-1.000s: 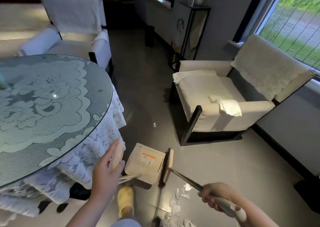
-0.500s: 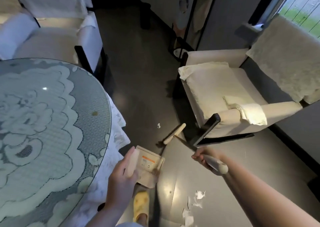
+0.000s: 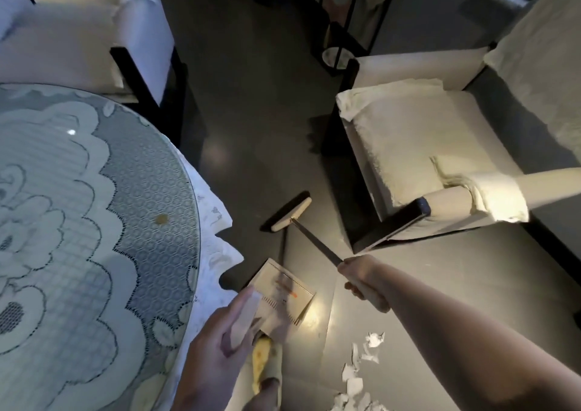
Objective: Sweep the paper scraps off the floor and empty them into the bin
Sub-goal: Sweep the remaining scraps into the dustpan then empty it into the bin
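Grey floor (image 3: 261, 102) beside a lace-topped round table (image 3: 94, 222) — your right hand (image 3: 361, 280) grips the broom (image 3: 290, 211), pushed farther out; your left hand (image 3: 220, 344) holds the cream dustpan (image 3: 283, 297); crumpled paper scraps (image 3: 361, 376) lie near your feet.

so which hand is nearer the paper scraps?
Right. The right hand grips the broom handle, up and left of the scraps. The left hand holds the dustpan, farther left beside the table.
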Motion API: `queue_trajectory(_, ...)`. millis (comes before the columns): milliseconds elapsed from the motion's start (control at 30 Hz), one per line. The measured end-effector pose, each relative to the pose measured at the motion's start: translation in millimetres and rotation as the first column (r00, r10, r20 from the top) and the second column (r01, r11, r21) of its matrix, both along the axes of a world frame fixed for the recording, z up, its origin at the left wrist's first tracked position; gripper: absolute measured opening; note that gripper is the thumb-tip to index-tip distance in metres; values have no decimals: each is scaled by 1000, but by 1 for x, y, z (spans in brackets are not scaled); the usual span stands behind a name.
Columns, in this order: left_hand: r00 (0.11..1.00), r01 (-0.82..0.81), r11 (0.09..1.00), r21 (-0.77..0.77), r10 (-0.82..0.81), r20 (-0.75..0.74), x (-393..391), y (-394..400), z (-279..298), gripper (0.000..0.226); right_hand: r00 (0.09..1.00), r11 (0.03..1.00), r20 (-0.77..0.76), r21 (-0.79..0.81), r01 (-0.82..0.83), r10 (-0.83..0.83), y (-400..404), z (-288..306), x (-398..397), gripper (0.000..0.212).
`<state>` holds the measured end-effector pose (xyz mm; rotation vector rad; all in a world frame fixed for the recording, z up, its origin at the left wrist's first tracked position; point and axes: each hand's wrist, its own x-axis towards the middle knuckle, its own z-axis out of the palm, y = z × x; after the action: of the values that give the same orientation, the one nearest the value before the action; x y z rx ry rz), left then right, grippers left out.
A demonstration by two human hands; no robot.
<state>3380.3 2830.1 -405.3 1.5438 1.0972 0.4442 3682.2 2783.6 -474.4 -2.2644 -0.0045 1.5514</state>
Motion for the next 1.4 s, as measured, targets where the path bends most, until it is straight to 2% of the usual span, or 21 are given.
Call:
queue_trajectory(133,997,-69,998,3,69,-27,-10,-6,-2,76,995,994,32,-48,94,-93,-58,-2,-20,24)
queue_trajectory(267,991,-131,991,-30,132,24,-8,-23,13,72,998,995,32,-79,60,-57,-139,13,-29,21)
queue_trajectory(433,996,-92,996,-14,92,2,-8,-69,35,66,997,994,66,-104,38,-31,-254,27,-52,22)
queue_trajectory(533,998,-58,998,0,58,-4,-10,-111,40,74,994,992,80,-91,82,-75,-328,34,-73,22)
queue_trajectory(633,997,-77,997,-22,77,7,-12,-154,38,75,987,984,138,-144,104,-84,-395,42,-94,21)
queue_trajectory(733,982,-170,982,-83,176,73,-16,-191,39,69,986,983,137,-145,114,-94,-464,46,-112,15)
queue_trajectory(833,937,-275,931,-241,316,150,-23,-216,35,66,981,978,32,-75,194,-192,-520,65,-128,11)
queue_trajectory(933,851,-349,808,-474,485,200,-25,-233,45,72,958,958,22,31,287,-287,-547,92,-136,26)
queue_trajectory(1033,759,-335,697,-634,598,257,-26,-250,57,72,896,889,-31,111,443,-443,-569,109,-143,24)
queue_trajectory(1100,782,-329,719,-613,571,251,-28,-259,56,72,867,857,-21,144,495,-497,-575,110,-146,23)
queue_trajectory(1167,785,-350,728,-590,572,240,-29,-265,55,71,875,874,79,142,465,-478,-569,105,-142,22)
queue_trajectory(1233,800,-356,748,-561,554,231,-24,-270,56,66,857,860,115,169,482,-503,-555,103,-134,17)
queue_trajectory(1300,833,-318,783,-534,499,236,-20,-274,58,63,818,817,92,183,547,-568,-545,99,-122,7)
queue_trajectory(1400,884,-268,876,-401,389,260,-18,-281,61,66,820,837,172,144,528,-546,-544,92,-113,13)
